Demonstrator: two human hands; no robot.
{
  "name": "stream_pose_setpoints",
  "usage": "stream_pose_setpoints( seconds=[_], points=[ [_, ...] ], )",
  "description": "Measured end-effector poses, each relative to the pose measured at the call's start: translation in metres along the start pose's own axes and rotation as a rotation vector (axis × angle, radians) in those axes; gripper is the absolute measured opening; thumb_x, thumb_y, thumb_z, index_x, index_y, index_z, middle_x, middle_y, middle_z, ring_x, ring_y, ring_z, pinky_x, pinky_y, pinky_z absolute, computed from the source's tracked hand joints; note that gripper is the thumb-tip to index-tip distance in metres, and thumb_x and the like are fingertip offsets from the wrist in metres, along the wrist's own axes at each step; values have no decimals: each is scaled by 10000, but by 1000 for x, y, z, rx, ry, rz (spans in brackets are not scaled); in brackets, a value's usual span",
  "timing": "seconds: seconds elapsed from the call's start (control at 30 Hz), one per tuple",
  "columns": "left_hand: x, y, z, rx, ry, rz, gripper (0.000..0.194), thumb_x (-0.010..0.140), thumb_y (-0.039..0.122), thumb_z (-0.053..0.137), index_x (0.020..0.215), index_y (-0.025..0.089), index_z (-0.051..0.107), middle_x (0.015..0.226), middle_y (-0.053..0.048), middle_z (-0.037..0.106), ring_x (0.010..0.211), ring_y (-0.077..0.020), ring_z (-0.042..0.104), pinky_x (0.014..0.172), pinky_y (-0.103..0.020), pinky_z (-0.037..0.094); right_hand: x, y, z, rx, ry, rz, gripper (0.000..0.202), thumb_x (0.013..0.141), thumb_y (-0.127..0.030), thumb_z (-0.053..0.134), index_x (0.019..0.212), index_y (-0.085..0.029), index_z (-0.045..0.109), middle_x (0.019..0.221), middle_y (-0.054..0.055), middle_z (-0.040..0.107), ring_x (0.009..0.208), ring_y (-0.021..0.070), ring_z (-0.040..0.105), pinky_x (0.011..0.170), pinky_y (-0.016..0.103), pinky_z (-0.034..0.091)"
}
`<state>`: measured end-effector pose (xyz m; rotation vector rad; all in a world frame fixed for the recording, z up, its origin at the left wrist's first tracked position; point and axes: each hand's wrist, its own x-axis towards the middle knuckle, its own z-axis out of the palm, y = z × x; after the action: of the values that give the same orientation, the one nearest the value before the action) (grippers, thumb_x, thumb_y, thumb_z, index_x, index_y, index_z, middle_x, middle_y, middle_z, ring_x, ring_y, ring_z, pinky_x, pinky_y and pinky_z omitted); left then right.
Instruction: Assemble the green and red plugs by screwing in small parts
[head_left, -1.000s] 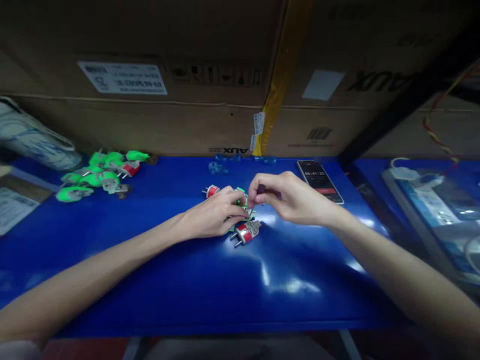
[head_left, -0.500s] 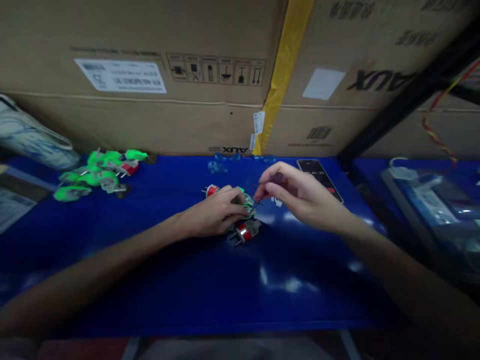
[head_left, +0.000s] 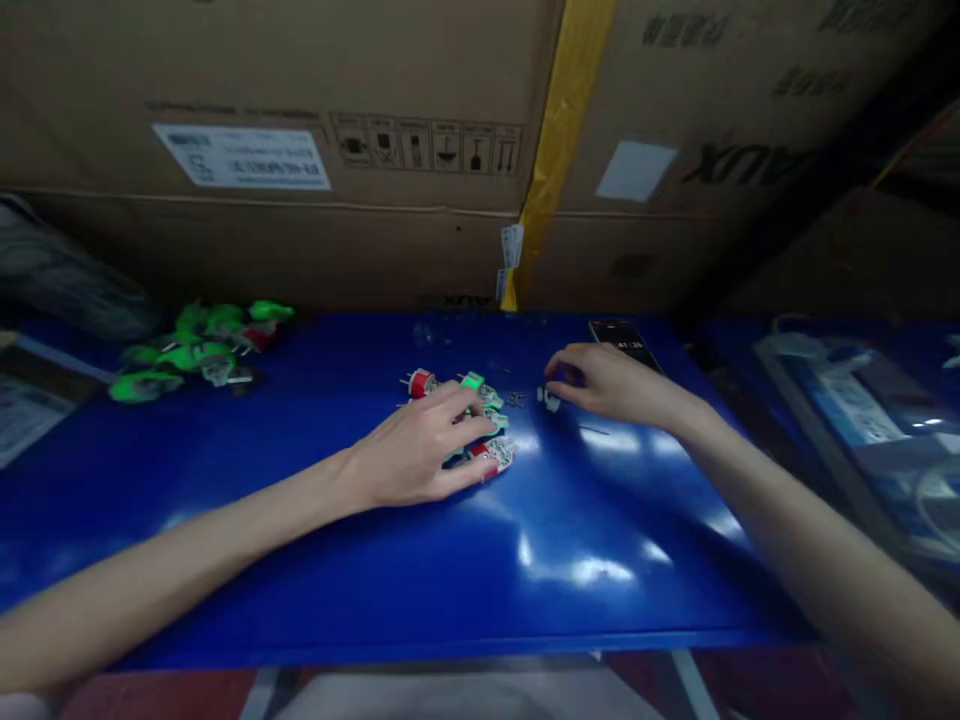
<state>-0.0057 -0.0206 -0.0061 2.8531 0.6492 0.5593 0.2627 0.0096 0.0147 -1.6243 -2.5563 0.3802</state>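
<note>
My left hand (head_left: 424, 440) lies across a row of opened power plugs, its fingers spread and touching them. The thumb rests on a red and grey plug (head_left: 504, 456) nearest me; the index finger is on a green plug (head_left: 495, 421). Another red plug (head_left: 421, 383) sticks out beyond the knuckles, prongs to the left. The hand hides parts of the row. My right hand (head_left: 600, 380) hovers with curved fingers, thumb and index tips slightly apart, at small white pieces (head_left: 551, 401). A thin dark screwdriver-like shaft (head_left: 594, 430) lies on the table beneath it. Small screws (head_left: 516, 399) lie between the hands.
Several green plugs (head_left: 196, 355) are heaped at the left. Clear bluish plastic pieces (head_left: 429, 332) lie near the large cardboard box (head_left: 337, 250) at the back. A phone (head_left: 628, 342) sits behind my right hand. A tray-like holder (head_left: 862, 420) stands at the right of the blue table (head_left: 450, 580).
My right hand has let go of the screwdriver and moved right to the white pieces. My left hand has loosened its grip and spread over the plugs, its thumb now on the near red one.
</note>
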Motion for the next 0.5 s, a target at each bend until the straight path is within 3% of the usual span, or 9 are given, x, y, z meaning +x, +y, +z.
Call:
stream_pose_setpoints(
  seconds=[0.1, 0.3, 0.5],
  points=[
    [-5, 8, 2, 67, -85, 48, 349, 934, 435, 571, 1066, 123, 653, 1014, -118, 610, 904, -237, 573, 798, -358, 516, 5, 4, 9, -28, -57, 51, 248, 834, -366, 620, 955, -168, 705, 893, 69, 703, 815, 209, 629, 706, 287, 419],
    [-9, 9, 9, 95, -132, 100, 220, 966, 240, 505, 1113, 126, 623, 1061, -123, 604, 945, -223, 584, 822, -325, 522, 14, 3, 16, 1, -102, 51, 241, 811, -319, 639, 976, -156, 703, 939, 90, 717, 870, 234, 642, 723, 294, 429],
    [-11, 7, 12, 47, -86, 78, 210, 977, 218, 476, 1118, 131, 606, 1090, -120, 602, 971, -211, 576, 860, -317, 521, 18, 8, 20, 73, -125, 34, 146, 811, -235, 634, 924, -165, 695, 825, 60, 726, 771, 187, 645, 690, 266, 436]
  ],
)
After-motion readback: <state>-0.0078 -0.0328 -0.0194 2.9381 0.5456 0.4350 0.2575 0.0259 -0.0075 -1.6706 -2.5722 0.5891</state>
